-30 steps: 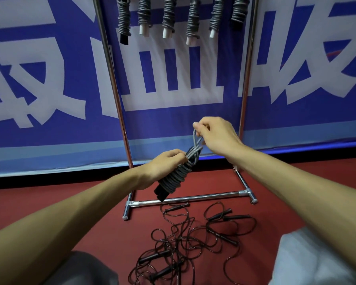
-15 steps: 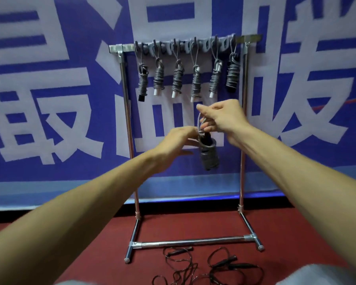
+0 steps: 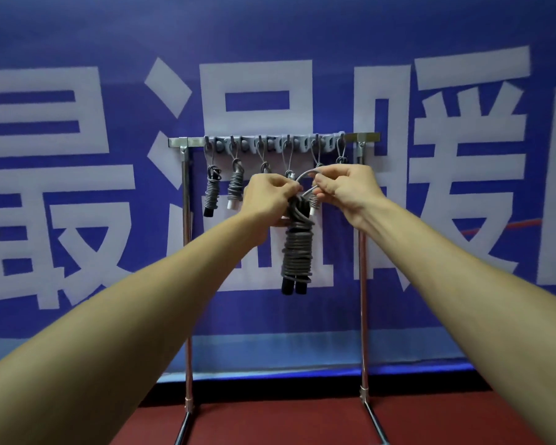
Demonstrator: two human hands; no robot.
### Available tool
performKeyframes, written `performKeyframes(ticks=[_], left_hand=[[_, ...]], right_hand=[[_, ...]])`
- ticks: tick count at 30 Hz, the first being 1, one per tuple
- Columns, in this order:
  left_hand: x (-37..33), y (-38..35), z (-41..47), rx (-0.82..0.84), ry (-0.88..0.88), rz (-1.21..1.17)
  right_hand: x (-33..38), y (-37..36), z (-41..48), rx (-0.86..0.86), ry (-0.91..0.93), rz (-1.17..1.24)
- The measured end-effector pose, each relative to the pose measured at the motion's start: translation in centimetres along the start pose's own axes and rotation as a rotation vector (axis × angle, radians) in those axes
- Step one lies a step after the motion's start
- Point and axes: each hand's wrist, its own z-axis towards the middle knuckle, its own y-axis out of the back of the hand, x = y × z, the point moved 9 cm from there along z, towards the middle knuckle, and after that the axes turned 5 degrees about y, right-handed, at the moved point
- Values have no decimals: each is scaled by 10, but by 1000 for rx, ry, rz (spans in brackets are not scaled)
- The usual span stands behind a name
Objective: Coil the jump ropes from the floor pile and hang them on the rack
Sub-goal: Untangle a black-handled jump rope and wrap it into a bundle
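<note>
Ropes (image 3: 212, 195) hang coiled on the rack (image 3: 184, 187) against the banner (image 3: 77, 43), each by a loop over a hook (image 3: 270, 144). I hold my coil (image 3: 297, 252) just in front of them, below the bar, handles down so it hangs straight. My left hand (image 3: 267, 197) grips its top and my right hand (image 3: 347, 191) pinches the loop (image 3: 305, 173), spreading it, I judge, to catch a hook.

Blue banner (image 3: 77, 27) with large white characters covers wall; red floor (image 3: 270, 422) below; black strip (image 3: 270, 388) between.
</note>
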Motion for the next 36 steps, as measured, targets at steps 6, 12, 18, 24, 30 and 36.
performKeyframes(ticks=[6, 12, 18, 24, 30, 36], left_hand=[[-5, -17, 75, -39, -127, 28], [24, -39, 175, 7, -138, 22], [36, -61, 277, 2, -167, 37], [17, -78, 331, -25, -185, -2], [28, -84, 353, -82, -79, 53], [54, -93, 343, 51, -117, 105]], right_hand=[[-18, 15, 70, -150, 126, -192], [-64, 21, 149, -224, 173, -188], [-93, 29, 232, -174, 133, 12], [-95, 42, 291, -279, 121, 73], [-113, 42, 318, -349, 16, -25], [-127, 56, 306, -380, 106, -133]])
